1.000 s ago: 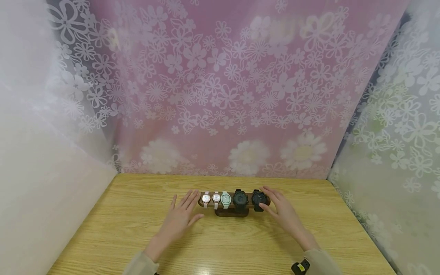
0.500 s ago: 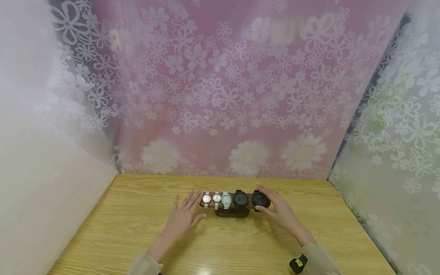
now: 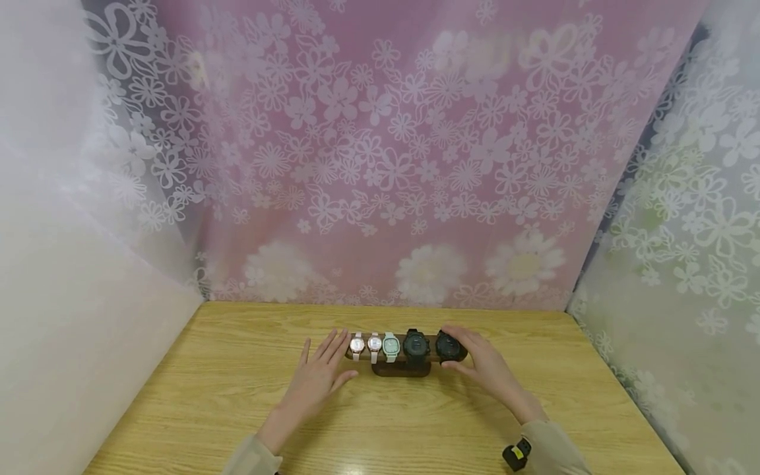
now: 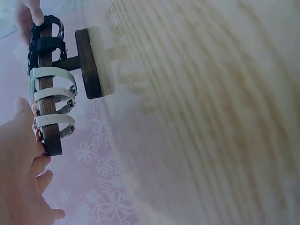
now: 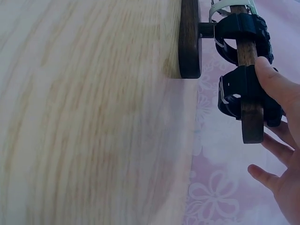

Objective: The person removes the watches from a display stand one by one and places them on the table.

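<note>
A dark wooden watch stand [image 3: 400, 369] bears a row of watches on its crossbar. At the left end are two small watches with pale straps [image 4: 54, 120], then a mint-green watch [image 3: 390, 344]. Two bulky black watches sit to the right, an inner one [image 3: 416, 344] and an outer one [image 5: 241, 89]. My left hand [image 3: 315, 379] has its fingers extended and touches the bar's left end. With thumb and fingers on opposite edges, my right hand [image 3: 489, 368] grips the outer black watch. Part of that watch is hidden by the hand in the head view.
The stand's base rests on a wood-grain table [image 3: 356, 429]. Behind it hangs a pink floral curtain [image 3: 380, 165]. A white wall [image 3: 89, 297] borders the left side and a pale floral sheet [image 3: 683, 264] the right.
My right hand has moved slightly left; its thumb has slid from the face to the lower edge of the outer black watch. My left hand has shifted slightly right against the bar's end.
</note>
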{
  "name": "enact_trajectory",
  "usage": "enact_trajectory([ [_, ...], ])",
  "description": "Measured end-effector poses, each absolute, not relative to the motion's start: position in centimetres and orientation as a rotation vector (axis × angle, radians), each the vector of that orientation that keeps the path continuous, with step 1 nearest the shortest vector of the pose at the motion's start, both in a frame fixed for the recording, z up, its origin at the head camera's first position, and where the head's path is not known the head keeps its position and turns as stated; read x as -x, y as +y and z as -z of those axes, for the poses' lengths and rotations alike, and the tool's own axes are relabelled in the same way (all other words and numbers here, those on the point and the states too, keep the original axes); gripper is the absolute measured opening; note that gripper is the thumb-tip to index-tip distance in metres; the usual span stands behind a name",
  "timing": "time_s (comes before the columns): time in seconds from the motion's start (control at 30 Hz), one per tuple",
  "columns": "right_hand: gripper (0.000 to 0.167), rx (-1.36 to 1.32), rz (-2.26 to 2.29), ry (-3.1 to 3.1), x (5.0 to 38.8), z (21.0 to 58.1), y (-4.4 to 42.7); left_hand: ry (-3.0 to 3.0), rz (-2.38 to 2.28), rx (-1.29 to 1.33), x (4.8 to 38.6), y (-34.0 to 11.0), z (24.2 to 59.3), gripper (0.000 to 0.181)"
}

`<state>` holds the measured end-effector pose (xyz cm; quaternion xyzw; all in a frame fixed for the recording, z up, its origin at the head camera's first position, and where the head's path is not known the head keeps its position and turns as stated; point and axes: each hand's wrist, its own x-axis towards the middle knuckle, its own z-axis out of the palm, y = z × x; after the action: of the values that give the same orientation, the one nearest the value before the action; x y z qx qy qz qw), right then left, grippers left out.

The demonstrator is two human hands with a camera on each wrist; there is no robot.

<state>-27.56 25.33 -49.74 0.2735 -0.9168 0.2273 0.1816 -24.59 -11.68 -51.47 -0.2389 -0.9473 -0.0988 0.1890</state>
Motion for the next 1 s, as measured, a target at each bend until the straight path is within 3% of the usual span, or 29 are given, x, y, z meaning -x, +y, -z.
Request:
enact_trajectory([
  [1.0,0.073,-0.820,-0.278,-2.368,27.5,48.5,29.8,-2.686,0.320,0.681,24.5,-11.7,51.4,0.075],
])
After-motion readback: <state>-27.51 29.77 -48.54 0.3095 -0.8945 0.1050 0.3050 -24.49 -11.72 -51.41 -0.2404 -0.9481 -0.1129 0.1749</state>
